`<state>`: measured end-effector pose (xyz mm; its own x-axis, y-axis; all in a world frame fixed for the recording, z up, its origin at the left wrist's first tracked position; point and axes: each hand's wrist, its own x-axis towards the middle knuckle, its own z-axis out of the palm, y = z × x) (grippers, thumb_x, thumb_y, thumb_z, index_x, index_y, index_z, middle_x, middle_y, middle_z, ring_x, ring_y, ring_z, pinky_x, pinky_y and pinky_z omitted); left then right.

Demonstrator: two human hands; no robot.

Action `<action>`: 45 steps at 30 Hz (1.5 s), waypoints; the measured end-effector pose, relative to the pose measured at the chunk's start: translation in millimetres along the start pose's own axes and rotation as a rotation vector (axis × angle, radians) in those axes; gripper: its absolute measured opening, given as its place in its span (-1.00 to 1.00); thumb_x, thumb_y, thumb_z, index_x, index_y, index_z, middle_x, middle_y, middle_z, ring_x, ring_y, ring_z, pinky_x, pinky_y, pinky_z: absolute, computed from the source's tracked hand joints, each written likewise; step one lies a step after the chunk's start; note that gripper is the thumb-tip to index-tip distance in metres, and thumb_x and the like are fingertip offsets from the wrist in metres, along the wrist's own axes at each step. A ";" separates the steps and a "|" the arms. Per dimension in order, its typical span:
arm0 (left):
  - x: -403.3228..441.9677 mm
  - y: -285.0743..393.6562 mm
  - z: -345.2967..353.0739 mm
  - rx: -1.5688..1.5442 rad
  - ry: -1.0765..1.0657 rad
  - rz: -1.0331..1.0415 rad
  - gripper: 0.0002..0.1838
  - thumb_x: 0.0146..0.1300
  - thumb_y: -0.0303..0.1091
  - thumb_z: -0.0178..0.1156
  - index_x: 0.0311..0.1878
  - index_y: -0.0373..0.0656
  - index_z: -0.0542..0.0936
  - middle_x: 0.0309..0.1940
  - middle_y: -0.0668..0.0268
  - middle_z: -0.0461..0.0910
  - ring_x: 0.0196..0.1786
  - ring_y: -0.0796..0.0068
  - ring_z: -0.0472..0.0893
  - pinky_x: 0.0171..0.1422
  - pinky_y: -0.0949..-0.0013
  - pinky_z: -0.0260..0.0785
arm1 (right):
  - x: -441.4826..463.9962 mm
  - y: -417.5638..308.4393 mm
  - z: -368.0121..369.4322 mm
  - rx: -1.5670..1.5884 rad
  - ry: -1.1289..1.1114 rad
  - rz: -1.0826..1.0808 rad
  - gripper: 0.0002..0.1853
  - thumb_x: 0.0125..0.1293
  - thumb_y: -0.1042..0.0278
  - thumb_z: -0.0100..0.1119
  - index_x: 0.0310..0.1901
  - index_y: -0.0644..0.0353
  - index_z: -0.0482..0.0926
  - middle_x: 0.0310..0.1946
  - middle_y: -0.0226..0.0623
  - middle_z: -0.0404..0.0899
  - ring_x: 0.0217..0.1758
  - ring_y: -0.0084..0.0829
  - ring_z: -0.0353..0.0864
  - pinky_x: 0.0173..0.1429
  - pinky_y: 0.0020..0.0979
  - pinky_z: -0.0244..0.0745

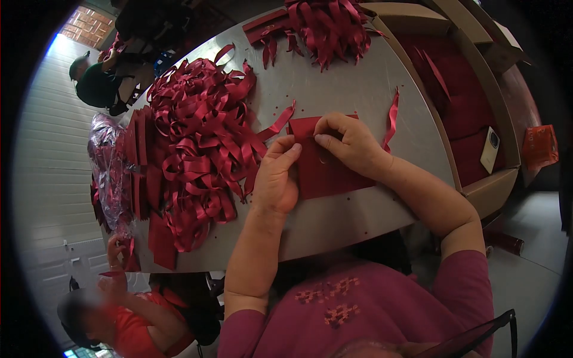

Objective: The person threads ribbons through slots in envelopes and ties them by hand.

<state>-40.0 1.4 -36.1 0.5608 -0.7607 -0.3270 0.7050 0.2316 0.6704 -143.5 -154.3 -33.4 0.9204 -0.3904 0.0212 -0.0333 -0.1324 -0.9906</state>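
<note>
A flat dark red paper piece (325,179) lies on the metal table in front of me, with a small light mark on its face. My left hand (277,176) grips its upper left edge between thumb and fingers. My right hand (349,143) pinches near the top edge, thumb against forefinger; what lies in the pinch is too small to make out. A red ribbon (279,124) reaches out from beside my left fingers, and another ribbon (392,119) lies right of the piece, by my right wrist.
A large heap of red ribbons (203,137) covers the table's left side, beside stacked red pieces (140,137) and a plastic-wrapped bundle (107,167). More ribbons (331,30) lie at the back. A cardboard box (486,191) at right holds a phone (490,150). Two co-workers sit at left.
</note>
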 end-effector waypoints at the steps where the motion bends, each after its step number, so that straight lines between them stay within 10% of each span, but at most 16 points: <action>1: -0.1 0.1 -0.1 0.001 -0.018 0.004 -0.82 0.38 -0.56 0.12 0.00 -0.17 0.54 -0.03 0.28 0.61 0.05 0.43 0.59 0.23 0.29 0.48 | 0.0 0.8 -0.2 -0.088 0.018 -0.070 -0.92 0.31 0.56 0.18 -0.17 0.29 0.53 -0.29 -0.36 0.54 -0.19 -0.59 0.51 -0.07 -0.48 0.46; 17: -2.8 -3.3 3.3 0.026 -0.072 0.098 -0.81 0.37 -0.54 0.15 0.02 -0.22 0.58 -0.03 0.26 0.63 0.04 0.45 0.59 0.22 0.35 0.46 | -0.1 -4.6 6.7 -0.231 0.065 -0.267 -0.94 0.30 0.59 0.17 -0.23 0.29 0.50 -0.42 -0.32 0.54 -0.39 -0.53 0.54 -0.27 -0.46 0.47; 19: -2.5 -4.8 1.8 0.028 -0.058 0.098 -0.81 0.37 -0.54 0.16 0.01 -0.23 0.58 -0.04 0.26 0.63 0.04 0.45 0.59 0.22 0.35 0.46 | -1.1 -8.1 7.2 -0.147 0.061 -0.142 -0.90 0.25 0.48 0.21 -0.26 0.30 0.52 -0.38 -0.10 0.58 -0.33 -0.19 0.60 -0.20 -0.31 0.48; 28: -5.6 -7.0 5.4 0.019 -0.035 0.139 -0.82 0.37 -0.54 0.16 0.00 -0.25 0.59 -0.07 0.25 0.64 -0.01 0.46 0.61 0.15 0.37 0.49 | -1.3 -14.1 9.8 -0.153 0.104 -0.117 -0.91 0.30 0.51 0.19 -0.25 0.31 0.49 -0.47 -0.33 0.54 -0.46 -0.60 0.52 -0.35 -0.47 0.48; 45: -3.6 -10.2 2.5 0.368 0.003 0.336 -0.83 0.34 -0.50 0.21 -0.04 -0.32 0.62 -0.19 0.36 0.65 -0.18 0.67 0.58 -0.05 0.57 0.45 | 7.0 -38.8 7.6 -0.299 -0.063 -0.043 -0.92 0.29 0.53 0.10 -0.33 0.37 0.48 -0.55 -0.28 0.56 -0.50 -0.57 0.59 -0.41 -0.45 0.48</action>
<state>-50.3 0.2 -40.0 0.7321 -0.6790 -0.0541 0.2853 0.2335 0.9295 -132.8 -145.0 4.2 0.9454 -0.3230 0.0448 -0.0982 -0.4132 -0.9053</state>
